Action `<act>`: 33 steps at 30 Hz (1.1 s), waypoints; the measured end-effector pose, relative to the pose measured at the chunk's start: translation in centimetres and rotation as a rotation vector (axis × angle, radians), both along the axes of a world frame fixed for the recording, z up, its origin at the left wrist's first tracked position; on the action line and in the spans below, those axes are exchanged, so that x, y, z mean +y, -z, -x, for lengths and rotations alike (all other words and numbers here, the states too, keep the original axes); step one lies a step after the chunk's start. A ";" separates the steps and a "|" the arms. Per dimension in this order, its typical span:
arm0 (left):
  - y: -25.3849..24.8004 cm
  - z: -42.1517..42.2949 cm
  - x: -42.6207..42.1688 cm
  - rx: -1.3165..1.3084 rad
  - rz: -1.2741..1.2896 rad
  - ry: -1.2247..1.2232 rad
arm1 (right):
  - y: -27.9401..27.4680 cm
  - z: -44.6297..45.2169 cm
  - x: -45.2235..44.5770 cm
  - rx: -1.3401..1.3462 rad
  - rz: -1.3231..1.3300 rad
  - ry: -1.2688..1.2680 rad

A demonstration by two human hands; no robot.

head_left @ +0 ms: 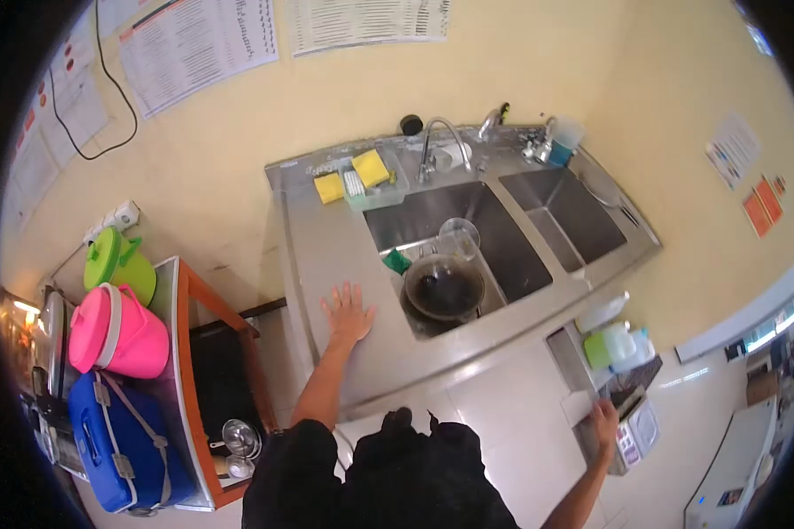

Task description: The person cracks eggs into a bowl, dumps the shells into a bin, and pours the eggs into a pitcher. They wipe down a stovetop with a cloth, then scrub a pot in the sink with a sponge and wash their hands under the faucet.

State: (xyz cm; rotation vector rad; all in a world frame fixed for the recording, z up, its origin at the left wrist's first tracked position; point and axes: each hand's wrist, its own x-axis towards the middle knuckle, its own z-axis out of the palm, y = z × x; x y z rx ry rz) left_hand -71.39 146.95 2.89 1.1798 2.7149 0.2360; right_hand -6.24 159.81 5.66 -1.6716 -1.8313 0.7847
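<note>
My left hand lies flat with spread fingers on the steel sink counter, left of the two basins. In the left basin sits a dark round pan, with a clear plastic cup behind it and a green scrubbing pad at its left. My right hand is low on the right, beside a rack below the counter. Its fingers are curled near a pale flat panel; what they grip is partly hidden.
A clear tub with yellow sponges stands behind the left basin, near a curved tap. Bottles fill the low rack. On the left, a shelf carries a pink jug, a green jug and a blue cooler.
</note>
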 end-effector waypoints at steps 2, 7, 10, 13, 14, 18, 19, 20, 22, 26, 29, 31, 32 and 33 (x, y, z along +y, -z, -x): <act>-0.1 -0.2 6.2 0.065 -0.001 -0.163 | 0.2 -2.6 3.5 0.122 0.046 0.053; 3.8 -3.8 21.5 -0.312 -0.064 0.169 | -3.0 6.5 18.3 0.247 0.100 0.092; 1.1 -1.5 28.0 -0.447 -0.031 -0.044 | -4.9 15.5 27.8 0.205 -0.012 -0.170; -4.8 5.3 31.3 -0.121 -0.711 -0.307 | -6.4 21.0 34.1 0.069 -0.125 -0.291; -5.3 9.0 32.7 0.006 -0.763 -0.429 | -5.8 21.7 36.1 0.074 -0.128 -0.320; -1.6 21.7 36.9 0.563 -0.307 -0.138 | -3.1 22.8 42.2 -0.060 -0.096 -0.443; -0.4 22.7 37.7 0.466 -0.220 -0.167 | -2.8 22.9 43.6 -0.125 -0.102 -0.485; 1.0 23.7 39.0 0.370 -0.122 -0.208 | -3.0 23.8 45.5 -0.133 -0.120 -0.513; 1.8 24.8 39.6 0.256 -0.079 -0.214 | -4.4 24.7 46.3 -0.123 -0.137 -0.517; 0.0 25.8 40.7 0.378 -0.180 -0.223 | -3.8 27.4 47.6 -0.089 -0.123 -0.572; -3.9 21.3 40.8 0.375 -0.661 -0.413 | -1.9 31.7 47.1 0.047 -0.194 -0.755; -5.2 17.8 39.5 0.370 -0.880 -0.448 | -2.1 36.5 45.5 0.122 -0.096 -0.868; -5.7 15.0 38.8 0.328 -0.977 -0.466 | -2.4 39.5 44.0 0.215 0.026 -0.908; -5.6 11.9 37.8 0.216 -1.014 -0.476 | -2.2 42.3 42.4 0.307 0.147 -0.939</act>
